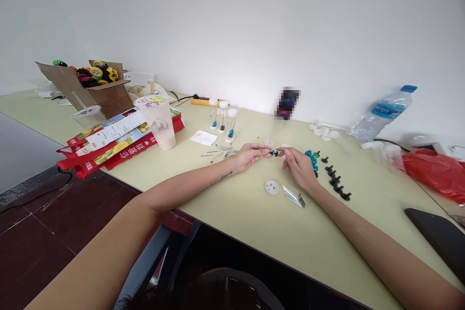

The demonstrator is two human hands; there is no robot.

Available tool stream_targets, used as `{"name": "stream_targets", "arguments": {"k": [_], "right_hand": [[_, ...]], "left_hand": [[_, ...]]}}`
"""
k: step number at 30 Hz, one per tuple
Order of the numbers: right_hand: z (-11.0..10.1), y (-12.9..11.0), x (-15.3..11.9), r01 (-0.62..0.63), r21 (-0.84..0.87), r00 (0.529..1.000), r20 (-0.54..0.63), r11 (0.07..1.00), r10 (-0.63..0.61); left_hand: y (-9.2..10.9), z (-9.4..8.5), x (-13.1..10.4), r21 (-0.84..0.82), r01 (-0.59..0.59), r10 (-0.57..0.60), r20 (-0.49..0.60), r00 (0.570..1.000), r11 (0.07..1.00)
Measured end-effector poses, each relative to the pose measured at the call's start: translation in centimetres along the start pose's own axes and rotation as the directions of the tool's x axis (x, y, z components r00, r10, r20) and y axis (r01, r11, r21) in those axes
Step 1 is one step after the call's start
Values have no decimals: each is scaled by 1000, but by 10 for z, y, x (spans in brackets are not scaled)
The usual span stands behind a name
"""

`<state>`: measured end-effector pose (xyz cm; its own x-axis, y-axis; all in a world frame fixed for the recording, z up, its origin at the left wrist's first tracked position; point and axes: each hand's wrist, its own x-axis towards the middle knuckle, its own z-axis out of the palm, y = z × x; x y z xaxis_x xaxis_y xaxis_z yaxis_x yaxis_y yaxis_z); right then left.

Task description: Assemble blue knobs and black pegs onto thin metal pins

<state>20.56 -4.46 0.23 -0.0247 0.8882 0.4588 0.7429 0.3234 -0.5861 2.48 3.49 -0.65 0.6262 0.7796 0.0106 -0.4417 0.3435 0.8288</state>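
Note:
My left hand (250, 157) is pinched closed on a small blue and black part (273, 153), held just above the table. Close by on the right, my right hand (298, 168) has its fingers loosely bent and apart, with the index fingertip at the part's black end; whether they touch I cannot tell. Below the hands lie a white disc with holes (271, 187) and a row of thin metal rods (293, 197). Blue parts (311, 160) are clustered behind my right hand, beside a line of black knob-like pieces (336, 183). Loose metal rods (227, 151) lie beyond my left wrist.
Several clear tubes (222, 118) with white caps stand at the back. To the left are a drink cup (160, 123), red bags (119, 150) and a cardboard box (105, 99) of toys. A water bottle (385, 112), red plastic bag (434, 172) and black device (438, 237) lie right.

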Motion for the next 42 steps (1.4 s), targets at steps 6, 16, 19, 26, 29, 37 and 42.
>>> {"name": "stream_targets", "arguments": {"k": [6, 16, 19, 26, 29, 37, 42], "right_hand": [[0, 0, 0, 5, -20, 1000, -10, 1000, -5], [1, -3, -1, 64, -111, 997, 42, 992, -60], [1, -4, -1, 61, -120, 996, 64, 991, -53], [0, -4, 1, 15, -148, 996, 92, 989, -1], [1, -3, 2, 27, -156, 991, 133, 987, -6], [4, 1, 2, 9, -94, 993, 115, 995, 2], [1, -2, 1, 26, -96, 987, 159, 995, -10]], "left_hand": [[0, 1, 0, -5, -2, 2, -3, 1000, 1000], [-2, 0, 1, 1, -12, 12, 9, 1000, 1000], [-1, -1, 1, 8, -2, 2, 16, 1000, 1000], [-2, -3, 3, 42, 0, -2, 64, 998, 999], [-2, -4, 3, 59, 24, -29, 95, 995, 998], [1, 0, 0, 42, 36, -39, 76, 996, 998], [1, -2, 0, 68, 25, -33, 120, 992, 997]]}}
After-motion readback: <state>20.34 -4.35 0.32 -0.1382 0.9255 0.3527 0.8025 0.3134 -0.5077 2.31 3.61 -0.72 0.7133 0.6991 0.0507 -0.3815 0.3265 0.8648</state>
